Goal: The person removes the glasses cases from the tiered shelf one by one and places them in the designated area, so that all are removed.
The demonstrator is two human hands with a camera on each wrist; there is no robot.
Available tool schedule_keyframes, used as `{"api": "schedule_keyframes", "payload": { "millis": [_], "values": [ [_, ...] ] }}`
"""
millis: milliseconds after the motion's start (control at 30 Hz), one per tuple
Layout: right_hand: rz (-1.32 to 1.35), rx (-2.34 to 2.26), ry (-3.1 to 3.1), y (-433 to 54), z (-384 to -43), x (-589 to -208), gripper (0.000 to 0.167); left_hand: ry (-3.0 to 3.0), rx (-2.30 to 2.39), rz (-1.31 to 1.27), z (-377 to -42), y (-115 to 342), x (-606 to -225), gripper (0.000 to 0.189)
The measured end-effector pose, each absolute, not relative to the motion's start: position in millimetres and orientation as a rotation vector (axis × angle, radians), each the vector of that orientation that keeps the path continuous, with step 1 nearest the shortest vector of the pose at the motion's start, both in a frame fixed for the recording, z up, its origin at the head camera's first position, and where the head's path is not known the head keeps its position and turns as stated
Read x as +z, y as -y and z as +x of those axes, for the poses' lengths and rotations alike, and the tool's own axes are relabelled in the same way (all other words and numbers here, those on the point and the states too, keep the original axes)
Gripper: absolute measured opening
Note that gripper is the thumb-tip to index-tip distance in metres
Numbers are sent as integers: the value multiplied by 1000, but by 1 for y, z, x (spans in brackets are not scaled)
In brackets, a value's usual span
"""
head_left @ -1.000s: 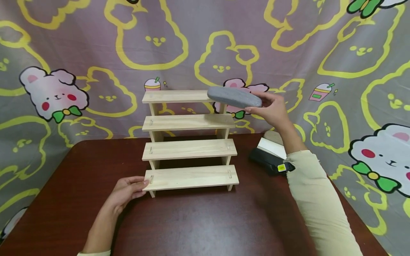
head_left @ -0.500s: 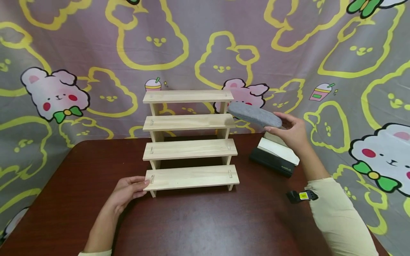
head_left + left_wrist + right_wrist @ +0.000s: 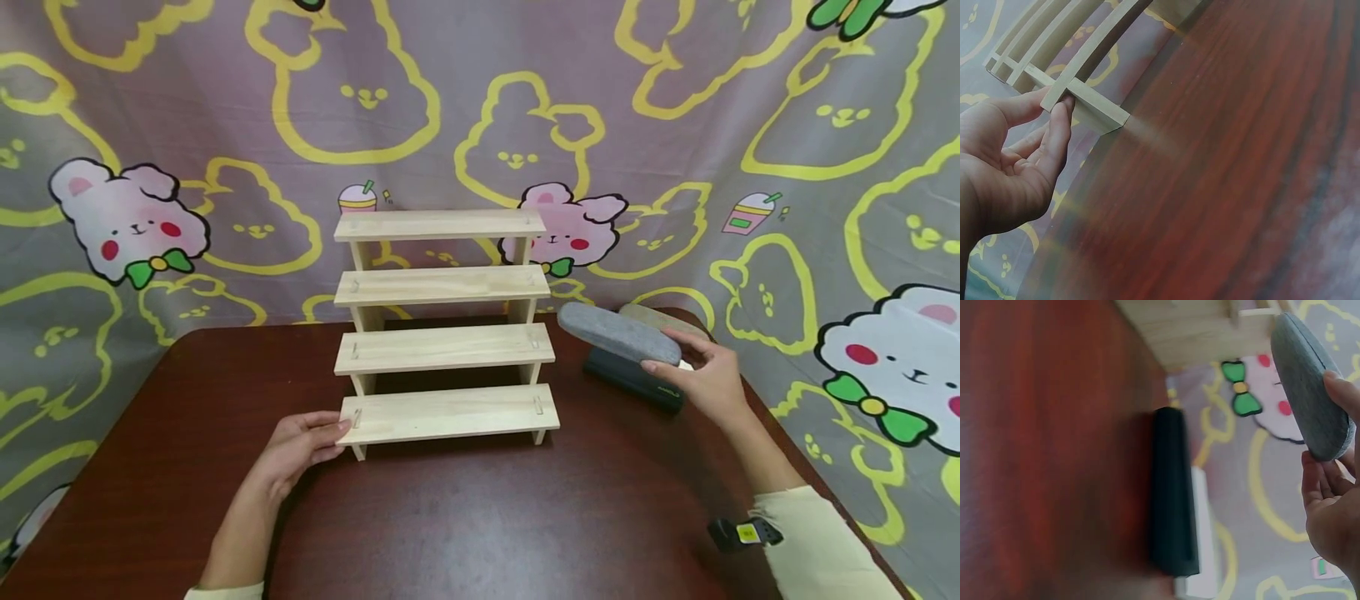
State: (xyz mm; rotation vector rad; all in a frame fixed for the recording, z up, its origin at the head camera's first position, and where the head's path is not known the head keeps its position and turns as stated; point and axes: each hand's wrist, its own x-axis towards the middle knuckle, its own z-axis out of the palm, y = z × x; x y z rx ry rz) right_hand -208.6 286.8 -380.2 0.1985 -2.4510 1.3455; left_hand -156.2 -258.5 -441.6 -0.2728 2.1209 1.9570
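A pale wooden stepped display stand (image 3: 450,414) with several tiers stands on the table. My left hand (image 3: 294,450) pinches the left end of its lowest board, as the left wrist view also shows at the board's end (image 3: 1058,94). To the right of the stand, my right hand (image 3: 712,375) grips one end of a grey fabric-covered glasses case (image 3: 617,332) between thumb and fingers. The case is held in the air, tilted, over a black case (image 3: 633,383) and a beige case (image 3: 660,319). In the right wrist view the grey case (image 3: 1307,387) is clear of the table.
A white case (image 3: 1204,531) lies behind the black one, mostly hidden by the grey case in the head view. The dark red-brown table (image 3: 480,525) meets a patterned cloth backdrop (image 3: 420,125) behind and at the sides.
My right hand has carried the grey glasses case from beside the stand's top tier down and to the right, over the other cases. The left hand and stand have stayed in place.
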Motion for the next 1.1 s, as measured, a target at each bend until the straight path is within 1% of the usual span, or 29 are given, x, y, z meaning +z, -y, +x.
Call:
{"api": "schedule_keyframes", "payload": {
  "millis": [200,533,900,1100],
  "values": [
    [112,1325,2559,-294,-197,-405,57,-2118,1966,-281,-157,259,-442,51],
    [108,1248,2709,-303,-179,-441,58,-2110,1978,-279,-157,260,-443,48],
    [118,1174,2825,-310,-176,-453,62,-2111,1976,-303,-157,262,-443,48],
    [242,975,2886,-309,-177,-459,65,-2120,1971,-301,-157,263,-443,50]
  ]
}}
